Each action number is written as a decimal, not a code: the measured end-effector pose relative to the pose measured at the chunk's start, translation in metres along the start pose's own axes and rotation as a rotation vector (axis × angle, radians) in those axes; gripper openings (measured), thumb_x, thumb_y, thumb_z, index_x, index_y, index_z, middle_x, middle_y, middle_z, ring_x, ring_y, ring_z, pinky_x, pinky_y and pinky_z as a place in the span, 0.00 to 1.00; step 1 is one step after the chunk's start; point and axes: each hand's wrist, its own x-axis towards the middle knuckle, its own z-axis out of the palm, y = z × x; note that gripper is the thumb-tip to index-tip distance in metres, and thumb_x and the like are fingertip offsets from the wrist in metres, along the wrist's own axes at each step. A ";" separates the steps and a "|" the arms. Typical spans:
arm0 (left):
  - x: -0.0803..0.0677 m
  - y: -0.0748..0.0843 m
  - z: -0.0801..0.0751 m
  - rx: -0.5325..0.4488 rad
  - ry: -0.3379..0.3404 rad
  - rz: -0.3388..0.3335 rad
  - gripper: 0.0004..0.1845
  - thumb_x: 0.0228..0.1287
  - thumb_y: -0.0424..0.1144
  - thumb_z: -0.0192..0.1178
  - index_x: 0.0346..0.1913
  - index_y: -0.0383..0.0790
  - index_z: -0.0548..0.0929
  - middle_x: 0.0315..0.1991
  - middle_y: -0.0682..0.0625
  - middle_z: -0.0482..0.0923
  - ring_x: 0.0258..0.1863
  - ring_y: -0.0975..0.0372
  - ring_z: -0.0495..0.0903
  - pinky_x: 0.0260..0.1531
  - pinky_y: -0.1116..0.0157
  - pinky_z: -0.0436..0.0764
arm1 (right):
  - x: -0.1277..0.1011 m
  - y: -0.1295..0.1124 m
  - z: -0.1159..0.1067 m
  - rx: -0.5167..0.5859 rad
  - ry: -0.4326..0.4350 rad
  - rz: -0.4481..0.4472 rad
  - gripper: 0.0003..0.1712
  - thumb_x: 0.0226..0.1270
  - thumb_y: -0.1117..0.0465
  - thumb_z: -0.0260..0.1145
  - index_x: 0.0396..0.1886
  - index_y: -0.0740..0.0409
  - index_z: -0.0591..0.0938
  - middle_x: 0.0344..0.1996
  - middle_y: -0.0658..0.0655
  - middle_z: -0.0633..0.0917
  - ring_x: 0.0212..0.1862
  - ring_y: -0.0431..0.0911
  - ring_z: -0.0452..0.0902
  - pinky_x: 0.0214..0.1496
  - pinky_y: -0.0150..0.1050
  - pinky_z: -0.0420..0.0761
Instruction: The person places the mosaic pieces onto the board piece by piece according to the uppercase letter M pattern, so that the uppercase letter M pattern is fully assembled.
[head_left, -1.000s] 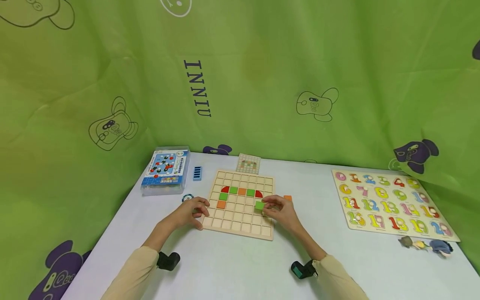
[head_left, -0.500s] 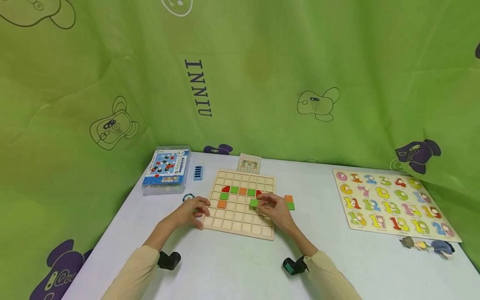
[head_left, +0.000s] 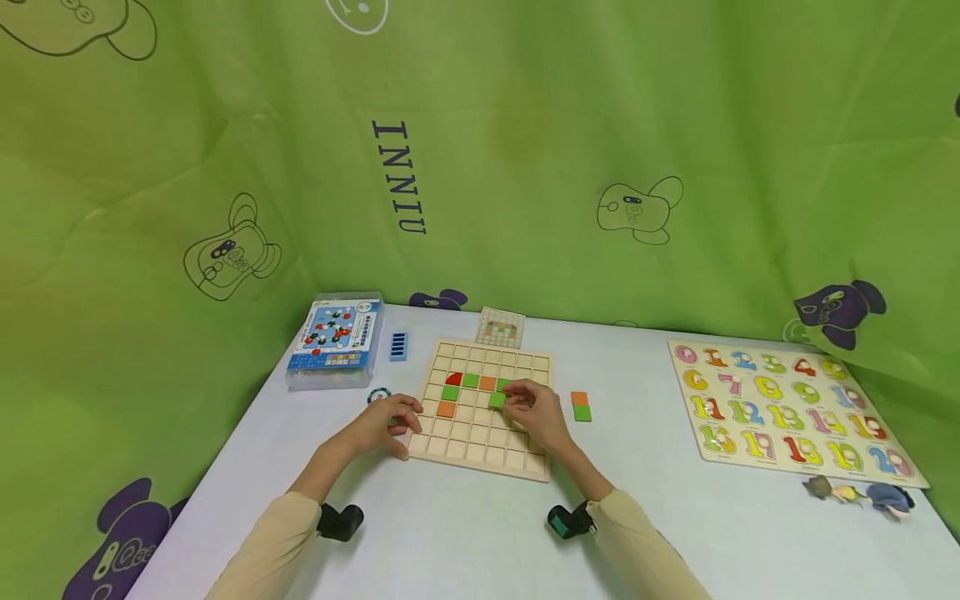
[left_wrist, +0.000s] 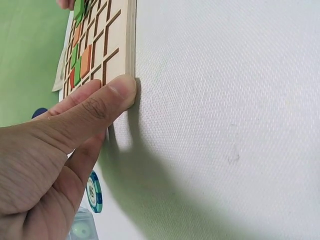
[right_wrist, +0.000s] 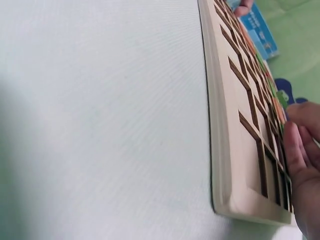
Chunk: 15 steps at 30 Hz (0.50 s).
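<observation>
**Green tile held over the grid board**

The right hand (head_left: 536, 410) pinches a green tile (head_left: 497, 399) between thumb and fingertips, holding it over the middle of the board (head_left: 480, 454), just below the row of tiles already seated. Whether the tile touches the board or sits slightly above it is hard to tell from the head view. In the right wrist view only the fingers (right_wrist: 300, 150) show at the board's far edge, and the tile itself is mostly hidden.

The left hand (head_left: 382, 425) rests at the board's near left corner, the thumb (left_wrist: 112, 100) pressed flat against its edge and the fingers lying on top, holding nothing else.

On the board a red piece (head_left: 453, 379), green and orange tiles run along one row, with a green tile (head_left: 450, 392) and an orange tile (head_left: 446, 408) below its left end. Just right of the board, on the table (head_left: 465, 533), lie a loose orange tile (head_left: 578, 398) and a loose green one (head_left: 582, 412), touching. A chip (head_left: 377, 395) sits near the left hand. A pattern card (head_left: 500, 327) lies behind the board, a blue box (head_left: 336, 337) to its left, and a number puzzle (head_left: 787, 408) well apart on the right.
</observation>
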 end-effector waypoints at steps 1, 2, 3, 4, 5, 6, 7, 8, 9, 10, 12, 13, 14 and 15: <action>0.000 0.000 0.000 0.004 0.000 0.000 0.15 0.39 0.22 0.74 0.33 0.30 0.82 0.55 0.34 0.71 0.52 0.45 0.74 0.47 0.61 0.81 | 0.000 0.000 0.001 -0.012 0.001 -0.005 0.16 0.53 0.76 0.70 0.44 0.74 0.81 0.40 0.69 0.84 0.38 0.56 0.81 0.38 0.33 0.84; 0.000 0.000 0.000 0.008 -0.001 -0.001 0.14 0.39 0.22 0.74 0.33 0.30 0.82 0.54 0.34 0.71 0.52 0.45 0.74 0.47 0.61 0.81 | 0.001 0.000 0.002 -0.024 0.001 -0.007 0.16 0.53 0.76 0.70 0.44 0.73 0.81 0.39 0.68 0.84 0.38 0.56 0.82 0.37 0.33 0.84; 0.000 0.000 0.000 0.011 0.000 -0.002 0.14 0.39 0.22 0.74 0.33 0.30 0.82 0.54 0.34 0.71 0.52 0.45 0.74 0.47 0.61 0.81 | 0.001 -0.001 0.002 -0.035 -0.001 -0.007 0.16 0.53 0.76 0.70 0.43 0.73 0.82 0.39 0.67 0.84 0.37 0.56 0.82 0.37 0.33 0.84; 0.000 0.000 0.000 0.015 0.000 -0.003 0.14 0.39 0.22 0.74 0.33 0.30 0.82 0.55 0.34 0.71 0.52 0.45 0.74 0.47 0.62 0.81 | 0.002 -0.001 0.003 -0.053 -0.002 -0.006 0.16 0.52 0.76 0.70 0.43 0.72 0.82 0.38 0.66 0.85 0.37 0.55 0.82 0.37 0.33 0.84; 0.000 0.001 0.000 0.015 0.001 -0.005 0.14 0.39 0.22 0.74 0.33 0.30 0.82 0.55 0.35 0.72 0.52 0.45 0.74 0.47 0.62 0.81 | 0.002 -0.001 0.004 -0.064 -0.003 -0.005 0.15 0.52 0.77 0.71 0.42 0.71 0.82 0.38 0.65 0.85 0.37 0.54 0.82 0.37 0.33 0.84; 0.000 0.001 0.000 0.014 0.001 -0.005 0.14 0.39 0.22 0.74 0.33 0.30 0.82 0.55 0.35 0.71 0.52 0.45 0.74 0.47 0.62 0.81 | 0.003 0.000 0.005 -0.078 -0.004 -0.008 0.15 0.52 0.77 0.71 0.42 0.71 0.83 0.37 0.64 0.85 0.36 0.53 0.82 0.36 0.32 0.84; 0.000 0.001 0.000 0.010 0.001 -0.007 0.14 0.39 0.22 0.74 0.33 0.30 0.82 0.55 0.35 0.71 0.53 0.45 0.74 0.47 0.62 0.81 | 0.003 0.001 0.005 -0.094 -0.004 -0.011 0.15 0.52 0.77 0.71 0.41 0.70 0.83 0.37 0.63 0.85 0.36 0.52 0.82 0.36 0.32 0.84; 0.000 0.001 0.000 0.006 0.002 -0.007 0.14 0.39 0.22 0.74 0.33 0.30 0.82 0.55 0.35 0.71 0.53 0.45 0.74 0.47 0.62 0.81 | 0.004 0.002 0.006 -0.111 -0.003 -0.013 0.14 0.52 0.77 0.71 0.41 0.70 0.83 0.36 0.62 0.85 0.36 0.51 0.82 0.36 0.31 0.83; 0.000 0.001 0.000 0.003 0.002 -0.007 0.14 0.39 0.22 0.74 0.33 0.29 0.82 0.55 0.34 0.71 0.53 0.45 0.74 0.47 0.62 0.81 | 0.004 0.002 0.006 -0.126 -0.002 -0.016 0.14 0.52 0.77 0.71 0.41 0.70 0.83 0.36 0.62 0.85 0.35 0.50 0.82 0.35 0.31 0.83; 0.000 0.000 0.000 0.000 0.002 -0.006 0.14 0.39 0.22 0.74 0.33 0.29 0.82 0.55 0.34 0.71 0.53 0.45 0.74 0.47 0.62 0.81 | 0.004 0.002 0.007 -0.141 -0.001 -0.019 0.14 0.52 0.77 0.71 0.41 0.70 0.83 0.36 0.62 0.86 0.35 0.50 0.82 0.35 0.31 0.83; 0.000 0.000 0.000 -0.002 0.002 -0.006 0.14 0.39 0.22 0.74 0.33 0.29 0.82 0.55 0.34 0.71 0.53 0.45 0.74 0.47 0.62 0.81 | 0.005 0.001 0.008 -0.161 0.001 -0.022 0.14 0.52 0.77 0.71 0.40 0.70 0.83 0.36 0.62 0.86 0.35 0.49 0.82 0.34 0.30 0.83; 0.000 0.000 0.000 0.000 0.002 -0.007 0.14 0.39 0.22 0.74 0.33 0.29 0.82 0.55 0.34 0.71 0.53 0.45 0.74 0.47 0.62 0.81 | 0.005 0.001 0.008 -0.168 0.002 -0.023 0.14 0.52 0.76 0.71 0.40 0.70 0.83 0.36 0.62 0.86 0.35 0.49 0.82 0.34 0.30 0.83; 0.000 0.000 0.000 0.003 0.003 -0.007 0.14 0.39 0.22 0.74 0.33 0.30 0.82 0.55 0.34 0.71 0.53 0.45 0.74 0.47 0.62 0.81 | 0.005 0.001 0.008 -0.171 0.003 -0.023 0.14 0.52 0.76 0.71 0.41 0.70 0.83 0.36 0.62 0.86 0.35 0.49 0.82 0.34 0.30 0.83; 0.000 0.000 0.000 0.005 0.003 -0.006 0.14 0.39 0.22 0.74 0.33 0.30 0.82 0.55 0.35 0.71 0.53 0.45 0.74 0.46 0.62 0.81 | 0.005 0.000 0.009 -0.174 0.004 -0.023 0.14 0.52 0.76 0.71 0.41 0.70 0.83 0.36 0.62 0.86 0.35 0.49 0.82 0.34 0.30 0.83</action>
